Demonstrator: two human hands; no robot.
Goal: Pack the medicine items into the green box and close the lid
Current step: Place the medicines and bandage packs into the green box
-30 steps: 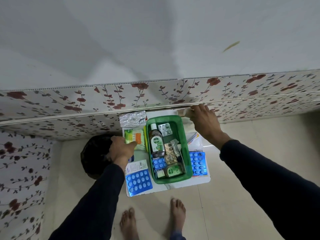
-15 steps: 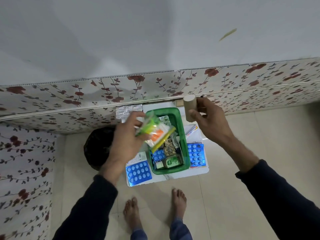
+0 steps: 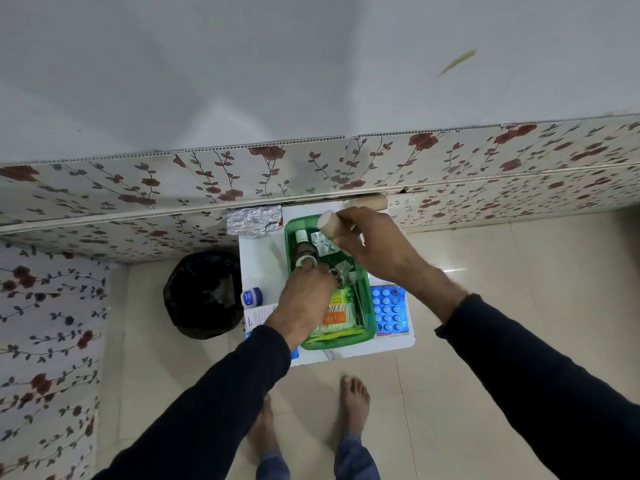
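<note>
Over the green box [image 3: 367,327] on the small white bench [image 3: 263,261], both hands work from the near side. The right hand [image 3: 374,244] reaches across the far half of the box, palm down, its grip closed around a beige roll [image 3: 329,224] — the roll's long axis is tilted, with the round end pointing up and to the left. The left hand [image 3: 304,299] is lowered into the box, fingers bent down beside the dark bottle [image 3: 304,252]; whether its grip holds something I cannot tell. The bottle lies with its long axis along the box, white cap toward the wall. A green-and-white packet [image 3: 337,315] lies in the near half — a blue blister sheet [image 3: 389,308] lies outside, just right of the box.
</note>
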